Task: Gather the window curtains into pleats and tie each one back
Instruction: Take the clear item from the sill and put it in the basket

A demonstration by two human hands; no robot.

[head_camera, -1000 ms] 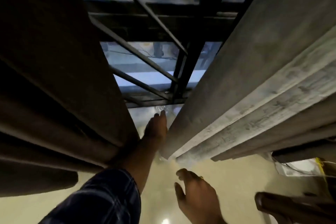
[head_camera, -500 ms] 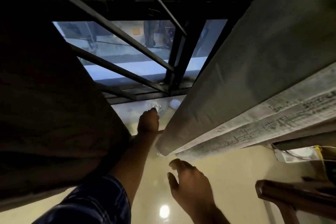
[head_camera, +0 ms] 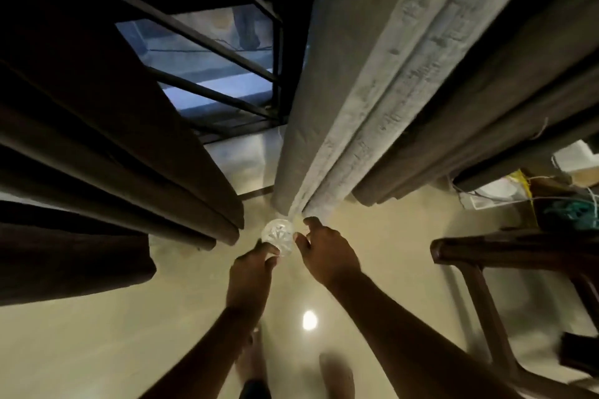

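Two curtains hang before a barred window [head_camera: 227, 74]. The dark brown left curtain [head_camera: 113, 146] falls in several folds. The grey right curtain [head_camera: 356, 91] hangs gathered, its pale patterned edge ending just above my hands. My left hand [head_camera: 256, 266] pinches a clear cut-glass ball [head_camera: 278, 236] from below. My right hand [head_camera: 324, 253] sits to the right of the ball, fingers curled, thumb and forefinger at the curtain's bottom tip; whether it grips the cloth is unclear.
A dark wooden chair [head_camera: 486, 269] stands at the right. Behind it lie boxes, papers and cords [head_camera: 551, 194]. The glossy beige floor [head_camera: 129, 350] reflects a lamp. My bare feet [head_camera: 334, 372] show at the bottom.
My left hand came back from the window sill toward me holding the glass ball. My right hand rose to the grey curtain's tip. The view tilted further down.
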